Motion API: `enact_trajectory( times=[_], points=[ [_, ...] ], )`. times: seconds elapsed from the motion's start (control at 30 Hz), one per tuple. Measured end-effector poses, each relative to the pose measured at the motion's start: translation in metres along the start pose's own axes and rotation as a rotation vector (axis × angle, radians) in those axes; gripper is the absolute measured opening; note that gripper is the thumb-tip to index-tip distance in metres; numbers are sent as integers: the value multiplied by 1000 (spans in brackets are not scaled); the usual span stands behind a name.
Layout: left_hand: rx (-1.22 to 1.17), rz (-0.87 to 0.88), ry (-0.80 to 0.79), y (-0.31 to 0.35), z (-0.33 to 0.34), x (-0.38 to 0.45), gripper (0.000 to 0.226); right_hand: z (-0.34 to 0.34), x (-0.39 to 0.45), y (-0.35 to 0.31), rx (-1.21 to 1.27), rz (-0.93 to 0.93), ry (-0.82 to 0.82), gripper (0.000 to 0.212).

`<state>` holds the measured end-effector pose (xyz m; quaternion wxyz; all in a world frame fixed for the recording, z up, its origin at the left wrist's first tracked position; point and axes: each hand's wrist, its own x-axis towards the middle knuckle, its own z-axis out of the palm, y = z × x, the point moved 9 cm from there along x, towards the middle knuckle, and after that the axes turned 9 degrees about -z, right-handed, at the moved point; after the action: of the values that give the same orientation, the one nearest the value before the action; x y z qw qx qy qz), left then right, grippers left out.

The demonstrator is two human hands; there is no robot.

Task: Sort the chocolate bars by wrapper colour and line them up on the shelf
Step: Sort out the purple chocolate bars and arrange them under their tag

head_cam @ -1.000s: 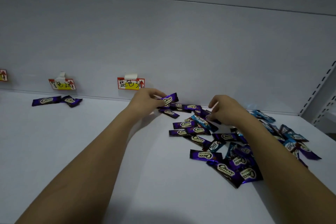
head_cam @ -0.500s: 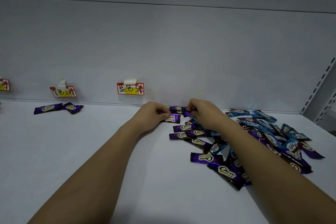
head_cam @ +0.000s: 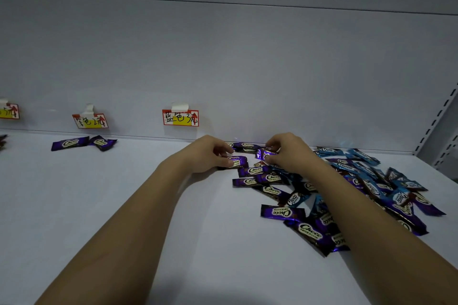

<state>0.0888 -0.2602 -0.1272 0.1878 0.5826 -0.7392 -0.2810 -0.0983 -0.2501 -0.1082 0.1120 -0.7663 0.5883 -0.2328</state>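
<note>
A loose heap of purple and blue chocolate bars (head_cam: 329, 193) covers the right half of the white shelf (head_cam: 124, 205). My left hand (head_cam: 205, 153) pinches a purple bar (head_cam: 236, 162) at the heap's left edge, low on the shelf. My right hand (head_cam: 290, 151) pinches another purple bar (head_cam: 265, 153) near the back wall, just right of the left hand. Two purple bars (head_cam: 83, 143) lie side by side at the far left, below a label.
Small red-and-yellow handwritten labels are taped along the back wall: one (head_cam: 180, 117) above my left hand, one (head_cam: 90, 120) over the two purple bars, one (head_cam: 10, 111) at the left edge. A perforated metal upright (head_cam: 438, 121) bounds the shelf on the right.
The left hand lowered its purple bar from mid-air down to the shelf. The right hand moved left toward the back wall and took hold of a purple bar.
</note>
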Motion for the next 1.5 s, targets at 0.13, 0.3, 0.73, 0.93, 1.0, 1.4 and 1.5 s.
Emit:
enact_trajectory(
  times=[0.13, 0.3, 0.73, 0.93, 1.0, 1.4, 1.5],
  points=[
    [19, -36, -21, -1, 2, 1, 36, -2, -3, 3, -36, 25, -9, 38],
    [-40, -35, -42, 3, 5, -1, 24, -13, -8, -3, -106, -62, 61, 21],
    [-495, -80, 125, 24, -27, -23, 27, -2, -18, -22, 655, 168, 111, 15],
    [-489, -27, 185, 0, -61, -60, 21, -1, -19, -67, 697, 105, 87, 23],
    [-472, -47, 241, -21, -77, -74, 22, 13, -19, -82, 692, 70, 43, 23],
    [-275, -269, 448, -186, -177, -151, 24, 119, 10, -210, 634, -71, -128, 24],
    [-259, -317, 489, -223, -202, -156, 25, 142, 34, -236, 593, -67, -83, 19]
  ],
)
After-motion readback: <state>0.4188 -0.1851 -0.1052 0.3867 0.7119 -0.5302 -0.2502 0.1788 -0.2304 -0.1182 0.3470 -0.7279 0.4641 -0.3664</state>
